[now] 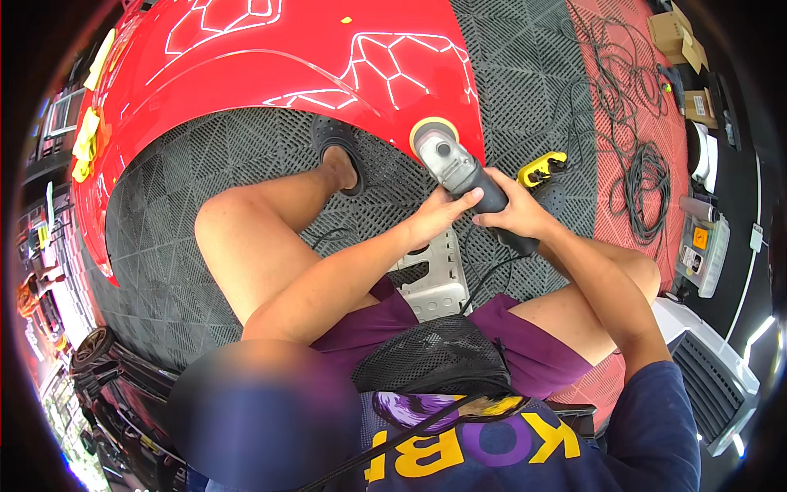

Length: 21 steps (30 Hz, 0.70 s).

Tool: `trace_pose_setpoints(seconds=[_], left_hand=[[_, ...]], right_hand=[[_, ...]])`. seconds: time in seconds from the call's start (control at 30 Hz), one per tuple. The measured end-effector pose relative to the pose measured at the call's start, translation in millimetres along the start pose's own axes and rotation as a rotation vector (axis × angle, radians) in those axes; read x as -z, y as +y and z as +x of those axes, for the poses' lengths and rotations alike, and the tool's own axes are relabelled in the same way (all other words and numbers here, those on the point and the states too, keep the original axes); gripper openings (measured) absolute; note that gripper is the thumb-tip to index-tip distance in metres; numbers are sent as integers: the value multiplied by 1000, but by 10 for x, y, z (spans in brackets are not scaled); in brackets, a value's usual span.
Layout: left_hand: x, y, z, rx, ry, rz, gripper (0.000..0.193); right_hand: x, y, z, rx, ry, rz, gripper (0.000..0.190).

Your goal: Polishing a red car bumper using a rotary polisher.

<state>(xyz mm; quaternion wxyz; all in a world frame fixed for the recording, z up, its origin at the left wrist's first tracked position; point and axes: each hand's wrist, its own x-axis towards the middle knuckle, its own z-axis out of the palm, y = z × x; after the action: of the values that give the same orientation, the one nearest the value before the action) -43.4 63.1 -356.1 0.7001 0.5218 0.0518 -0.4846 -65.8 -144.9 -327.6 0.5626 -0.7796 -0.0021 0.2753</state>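
A rotary polisher [446, 157] with a silver-grey head and dark grip is held in both of my hands. My left hand [441, 214] grips it just behind the head, with the thumb over the top. Around the dark grip farther back is my right hand [515, 206]. The yellow-edged pad [435, 123] lies at the lower corner of a glossy red car body panel [295, 71]; whether it presses on the paint I cannot tell. Much of the pad is covered by the head. A black power cord [492, 277] runs from the tool's rear towards my lap.
A yellow power strip [541, 169] lies right of the polisher, near my shoe. Tangled black cables [642, 190] spread over red floor tiles. A grey plastic step stool [439, 295] is between my legs. Yellow cloths [86, 144] hang at the panel's left; a plastic box [701, 252] sits right.
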Motion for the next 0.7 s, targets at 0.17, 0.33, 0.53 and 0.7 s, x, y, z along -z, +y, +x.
trace_pose_setpoints(seconds=[0.17, 0.33, 0.53, 0.7], left_hand=[[152, 256, 5, -50, -48, 32, 85], [361, 468, 11, -141, 3, 42, 84], [536, 668, 68, -218, 177, -69, 80], [730, 806, 127, -269, 201, -131, 78]], right_hand=[[6, -83, 275, 77, 42, -39, 78], [-16, -428, 578, 12, 8, -46, 79], [-70, -714, 926, 21, 20, -69, 73], [-98, -923, 1184, -6, 32, -86, 82]])
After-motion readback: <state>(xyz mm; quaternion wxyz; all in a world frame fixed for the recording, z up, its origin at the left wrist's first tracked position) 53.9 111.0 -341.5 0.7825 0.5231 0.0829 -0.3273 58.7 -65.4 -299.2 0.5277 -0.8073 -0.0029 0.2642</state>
